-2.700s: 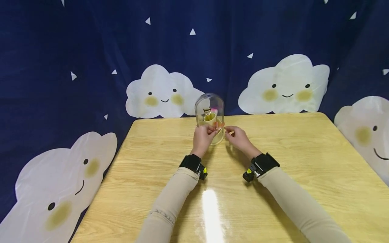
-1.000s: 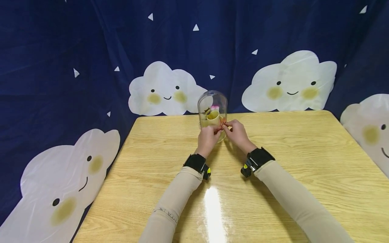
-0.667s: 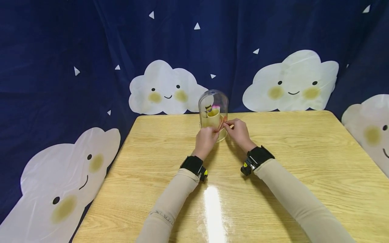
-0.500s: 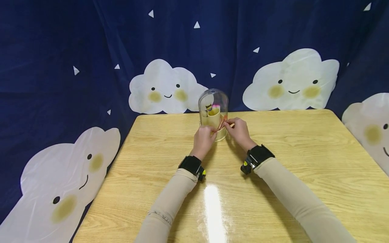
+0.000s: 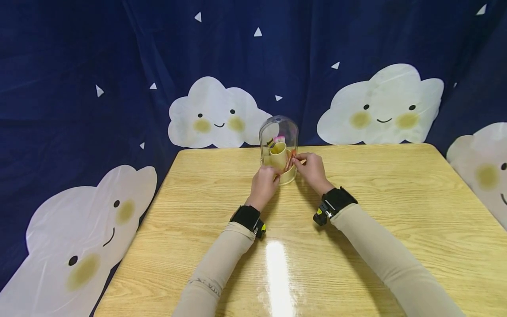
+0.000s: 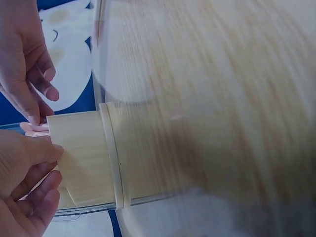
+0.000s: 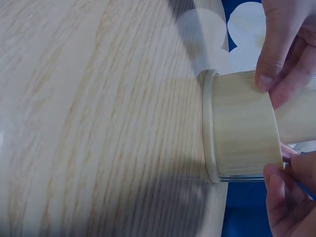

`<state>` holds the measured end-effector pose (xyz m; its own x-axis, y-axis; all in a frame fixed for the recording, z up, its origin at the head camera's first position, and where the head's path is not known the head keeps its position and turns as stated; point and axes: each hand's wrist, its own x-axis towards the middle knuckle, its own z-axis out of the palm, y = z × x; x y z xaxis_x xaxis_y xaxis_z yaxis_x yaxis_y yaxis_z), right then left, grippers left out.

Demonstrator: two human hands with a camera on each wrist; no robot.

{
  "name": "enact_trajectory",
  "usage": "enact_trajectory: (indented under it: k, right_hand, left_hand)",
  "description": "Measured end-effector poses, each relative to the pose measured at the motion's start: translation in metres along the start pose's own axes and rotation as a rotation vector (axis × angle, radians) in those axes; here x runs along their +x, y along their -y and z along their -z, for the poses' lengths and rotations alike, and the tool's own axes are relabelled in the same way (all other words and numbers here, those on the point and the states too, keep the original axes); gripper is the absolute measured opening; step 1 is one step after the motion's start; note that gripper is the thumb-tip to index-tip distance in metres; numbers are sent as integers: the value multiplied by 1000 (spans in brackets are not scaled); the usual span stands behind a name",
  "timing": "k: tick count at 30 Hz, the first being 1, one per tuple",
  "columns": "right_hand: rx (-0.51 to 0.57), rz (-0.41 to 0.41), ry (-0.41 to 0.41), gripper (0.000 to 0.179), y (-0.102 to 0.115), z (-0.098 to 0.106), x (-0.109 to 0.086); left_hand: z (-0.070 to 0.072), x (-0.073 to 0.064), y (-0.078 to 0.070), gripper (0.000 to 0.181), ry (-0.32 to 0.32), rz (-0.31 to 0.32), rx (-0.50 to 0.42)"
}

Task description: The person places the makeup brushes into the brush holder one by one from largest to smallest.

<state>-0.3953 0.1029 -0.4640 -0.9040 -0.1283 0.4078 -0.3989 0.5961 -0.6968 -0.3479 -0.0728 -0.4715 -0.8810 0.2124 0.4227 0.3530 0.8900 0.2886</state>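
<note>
A cream holder (image 5: 289, 176) stands upright at the far side of the table under a clear, arched cover (image 5: 278, 119) that is open toward me. Inside is a taller cream cup (image 5: 278, 155). My right hand (image 5: 310, 169) pinches a slim orange-pink item (image 5: 291, 159) at the holder's right front; its kind is unclear. In the right wrist view, a pink bit (image 7: 288, 152) shows by those fingertips, above the holder's rim. My left hand (image 5: 263, 185), slightly blurred, has its thumb at the holder's left front rim; in the left wrist view, its fingers are loosely bent with nothing visible between them.
Behind the cup are a pink-white piece (image 5: 279, 139) and a dark-and-gold piece (image 5: 271, 143). The wooden table (image 5: 190, 198) ends just past the holder, before a navy curtain (image 5: 309, 39) with cloud prints. Black camera bands (image 5: 336, 201) sit on both wrists.
Earlier, my left hand held the orange-pink item. Both hands then met at it, and now the right alone pinches it, more upright, while the left has drawn back left and down.
</note>
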Motion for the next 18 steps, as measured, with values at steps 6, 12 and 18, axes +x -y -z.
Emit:
enact_trajectory:
  k: [6,12,18]
  right_hand:
    - [-35,5,-5,20,1,0,2]
    - [-69,9,-38,17,-1,0,4]
    - [-65,-9,-49,17,-3,-1,7]
  left_hand:
    - [-2,0,-4,14,-8,5,18]
    - [-5,-1,-7,16,-1,-5,43]
    - [-4,0,-8,17,0,-12,40]
